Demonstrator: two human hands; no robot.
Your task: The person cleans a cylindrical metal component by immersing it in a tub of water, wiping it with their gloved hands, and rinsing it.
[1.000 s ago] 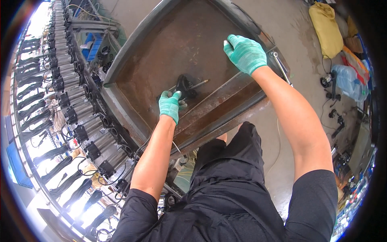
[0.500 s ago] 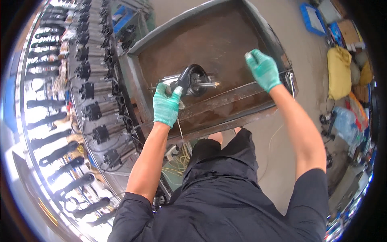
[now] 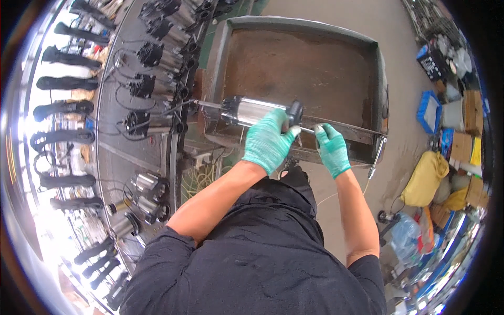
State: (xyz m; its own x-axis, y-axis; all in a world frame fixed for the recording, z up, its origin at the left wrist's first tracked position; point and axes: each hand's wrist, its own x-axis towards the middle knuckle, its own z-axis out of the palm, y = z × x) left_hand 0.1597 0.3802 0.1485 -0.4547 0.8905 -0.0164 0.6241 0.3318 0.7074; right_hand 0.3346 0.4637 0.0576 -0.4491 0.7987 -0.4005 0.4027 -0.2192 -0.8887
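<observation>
A shiny metal cylinder with a black end cap, a motor-like part, is held level over the near edge of a rusty metal tray. My left hand, in a green glove, grips it from below near the black cap. My right hand, also in a green glove, pinches the thin shaft or wire that sticks out of the capped end. A thin rod projects from the cylinder's other end toward the rack on the left.
A curved rack with several similar cylinder units and black cables runs along the left. More black parts line the far left. At the right lie a yellow sack, blue crates, cardboard boxes and a water bottle on the concrete floor.
My left hand has lifted the cylinder out of the tray to its near edge. My right hand has left the tray's rim and come to the cylinder's capped end.
</observation>
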